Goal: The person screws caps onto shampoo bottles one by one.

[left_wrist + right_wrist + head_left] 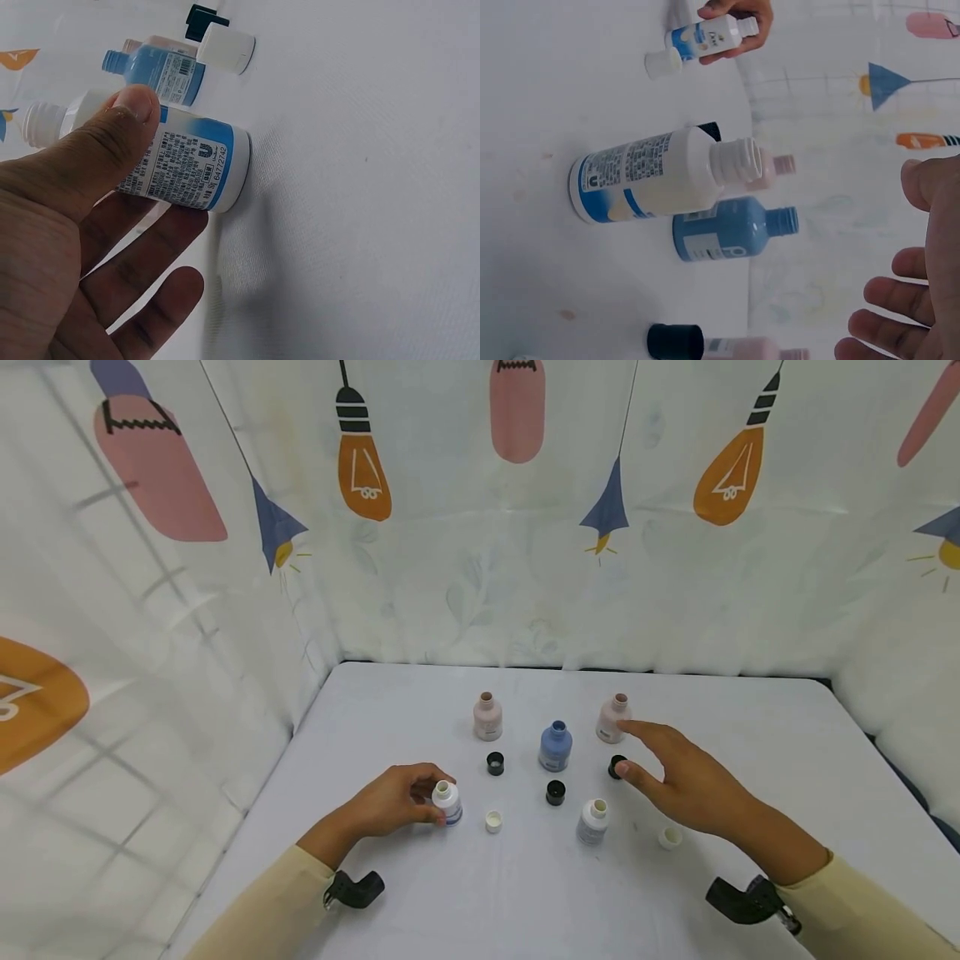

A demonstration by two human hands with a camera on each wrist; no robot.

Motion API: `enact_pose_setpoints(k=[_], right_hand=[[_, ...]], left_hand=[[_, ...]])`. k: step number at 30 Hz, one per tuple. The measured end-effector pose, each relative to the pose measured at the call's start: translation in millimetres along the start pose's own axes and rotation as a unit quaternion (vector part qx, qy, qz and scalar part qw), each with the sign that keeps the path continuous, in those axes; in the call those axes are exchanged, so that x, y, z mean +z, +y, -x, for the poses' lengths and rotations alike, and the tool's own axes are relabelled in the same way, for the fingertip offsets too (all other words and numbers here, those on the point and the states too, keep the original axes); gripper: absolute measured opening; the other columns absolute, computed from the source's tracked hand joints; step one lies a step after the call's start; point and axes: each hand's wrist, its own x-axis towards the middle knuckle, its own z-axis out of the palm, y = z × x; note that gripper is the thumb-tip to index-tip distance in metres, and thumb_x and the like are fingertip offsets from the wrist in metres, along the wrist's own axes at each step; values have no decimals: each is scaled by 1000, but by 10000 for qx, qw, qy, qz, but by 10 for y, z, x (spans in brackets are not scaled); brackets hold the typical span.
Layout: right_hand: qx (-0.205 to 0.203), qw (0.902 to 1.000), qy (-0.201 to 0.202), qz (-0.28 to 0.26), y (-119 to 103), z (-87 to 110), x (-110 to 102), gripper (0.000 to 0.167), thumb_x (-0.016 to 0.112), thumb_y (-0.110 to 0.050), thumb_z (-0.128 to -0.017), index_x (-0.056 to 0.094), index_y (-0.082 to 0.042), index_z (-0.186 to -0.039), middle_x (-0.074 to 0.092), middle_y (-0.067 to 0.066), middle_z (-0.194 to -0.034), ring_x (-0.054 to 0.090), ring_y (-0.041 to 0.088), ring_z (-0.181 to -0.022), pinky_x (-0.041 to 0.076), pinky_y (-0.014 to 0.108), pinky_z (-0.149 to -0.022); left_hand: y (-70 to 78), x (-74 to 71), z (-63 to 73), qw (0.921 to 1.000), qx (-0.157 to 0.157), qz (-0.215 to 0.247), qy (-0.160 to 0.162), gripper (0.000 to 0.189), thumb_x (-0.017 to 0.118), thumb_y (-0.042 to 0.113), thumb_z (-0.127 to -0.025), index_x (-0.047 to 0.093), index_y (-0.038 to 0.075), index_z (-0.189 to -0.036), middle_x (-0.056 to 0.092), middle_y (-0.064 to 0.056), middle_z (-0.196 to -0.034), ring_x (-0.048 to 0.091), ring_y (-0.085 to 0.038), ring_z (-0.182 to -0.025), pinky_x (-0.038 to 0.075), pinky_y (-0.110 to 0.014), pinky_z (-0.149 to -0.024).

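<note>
At the left of the white table [405,718], the left hand [393,800] grips the left white bottle [447,804] between thumb and fingertips, gap closed to the bottle's width; the bottle is upright and uncapped, though whether its base touches the cloth I cannot tell. Farther right and back stands the left pink bottle [488,718], with the left black cap [495,763] nearer and the left white cap [492,822] nearest, just beside the held bottle. Mid-table come the blue bottle [555,747] and the middle black cap [555,792], then the right white bottle [592,823] nearer the person. Next, the right pink bottle [611,722] and right black cap [616,766] are partly covered by the right hand [693,781], thumb and fingers spread wide, holding nothing; contact is unclear. Below that hand lies the right white cap [670,837]. All 5 bottles are uncapped. A printed curtain [480,568] hangs behind.
</note>
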Motion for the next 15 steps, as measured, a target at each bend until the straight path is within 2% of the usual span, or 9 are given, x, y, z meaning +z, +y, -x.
enact_pose_setpoints(k=[15], right_hand=[[-425,9990,-47,-114,-161,-81,134,63,60,-49,-102,47,-11,-151,52,12,-149,48,36,-136,46,58,-103]], left_hand=[[-18,2,-12,9999,65,-80,51,43,89,25,-81,69,25,-119,69,13,-106,65,-11,-99,55,-34,-86]])
